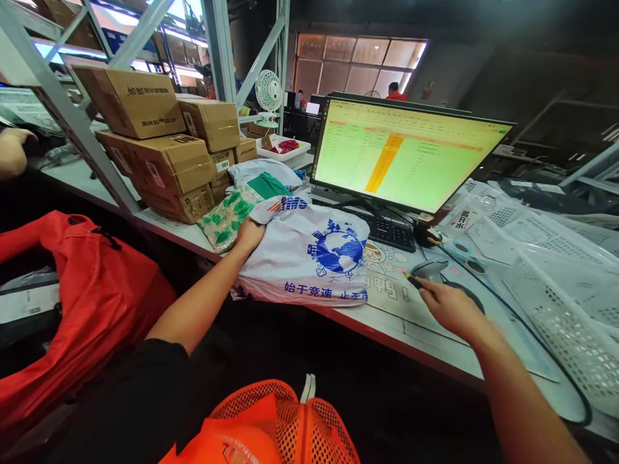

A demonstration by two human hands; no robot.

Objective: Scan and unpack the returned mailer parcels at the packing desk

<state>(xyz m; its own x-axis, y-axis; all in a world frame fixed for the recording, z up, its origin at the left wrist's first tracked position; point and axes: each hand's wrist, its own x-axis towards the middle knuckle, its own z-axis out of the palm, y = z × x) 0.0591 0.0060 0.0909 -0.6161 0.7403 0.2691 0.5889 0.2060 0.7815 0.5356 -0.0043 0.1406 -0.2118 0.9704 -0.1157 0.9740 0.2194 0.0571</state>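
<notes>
My left hand (pixel 249 236) grips the left edge of a grey courier bag (pixel 309 258) printed with a blue globe and blue writing, which lies on the desk (pixel 435 335). My right hand (pixel 447 306) rests on the desk right of the bag, fingers closed round a small dark pen-like thing (pixel 412 279) with a yellow tip. A grey mouse (pixel 430 269) sits just beyond that hand.
A lit monitor (pixel 406 154) and keyboard (pixel 387 231) stand behind the bag. Cardboard boxes (pixel 159 148) pile up at the left by a metal rack post. White plastic baskets (pixel 556 277) lie at right. A red bag (pixel 82 303) and an orange mesh basket (pixel 280 425) sit below. Another person's hand (pixel 12 151) shows far left.
</notes>
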